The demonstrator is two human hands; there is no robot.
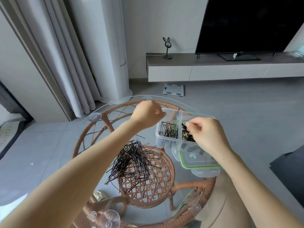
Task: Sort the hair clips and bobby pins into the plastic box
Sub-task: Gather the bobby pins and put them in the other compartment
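Note:
A clear plastic box (158,134) with two compartments stands at the far right of the glass table. Its left compartment holds black bobby pins (169,131); its right one holds dark hair clips (189,137). My right hand (207,134) pinches a dark hair clip (183,125) over the right compartment. My left hand (147,114) is blurred, its fingers curled by the box's far left corner; I cannot tell whether it holds anything. A big loose pile of bobby pins (134,160) lies mid-table.
The box's lid with a green seal (199,166) lies just in front of the box, with a few clips at it. The round glass top (102,181) rests on a rattan frame (166,102) with suction cups. A dark object (289,170) stands at the right.

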